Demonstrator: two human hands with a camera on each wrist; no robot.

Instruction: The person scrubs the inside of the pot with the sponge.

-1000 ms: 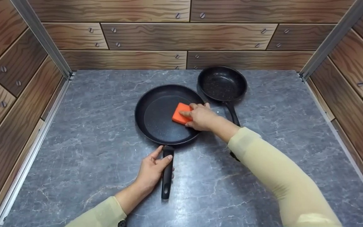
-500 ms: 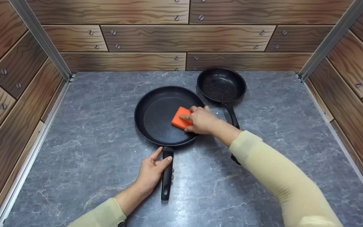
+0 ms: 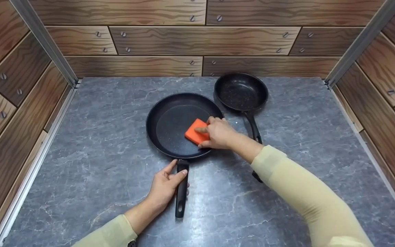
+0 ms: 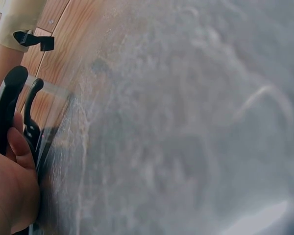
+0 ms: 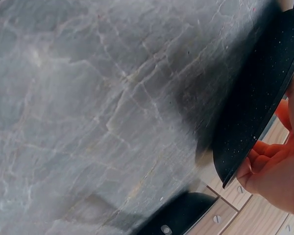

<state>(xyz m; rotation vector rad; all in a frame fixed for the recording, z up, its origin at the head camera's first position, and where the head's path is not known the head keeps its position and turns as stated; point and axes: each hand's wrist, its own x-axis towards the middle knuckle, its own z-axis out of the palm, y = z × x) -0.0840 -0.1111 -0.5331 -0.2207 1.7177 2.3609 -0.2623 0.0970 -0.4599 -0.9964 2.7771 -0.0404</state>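
In the head view a large black frying pan [image 3: 170, 127] lies mid-table, its handle [image 3: 181, 202] pointing toward me. My left hand [image 3: 164, 185] grips that handle near the pan, thumb on top; the left wrist view shows the hand [image 4: 12, 188] at its left edge beside the black handle [image 4: 6, 105]. Inside the pan, my right hand [image 3: 219, 133] holds an orange sponge [image 3: 194, 133] against the right part of the base, index finger laid on top. In the right wrist view, the pan's speckled outer wall [image 5: 255, 103] hides most of the sponge from the right hand [image 5: 279, 171].
A smaller black frying pan [image 3: 241, 92] stands behind and to the right, its handle running toward my right forearm. The grey marbled tabletop [image 3: 91, 154] is enclosed by wood-patterned walls [image 3: 204, 41] with metal corner posts [image 3: 45, 41].
My right hand has slid the sponge slightly toward me and a little left over the pan's base. The left hand keeps its grip on the handle, and both pans stay in place.
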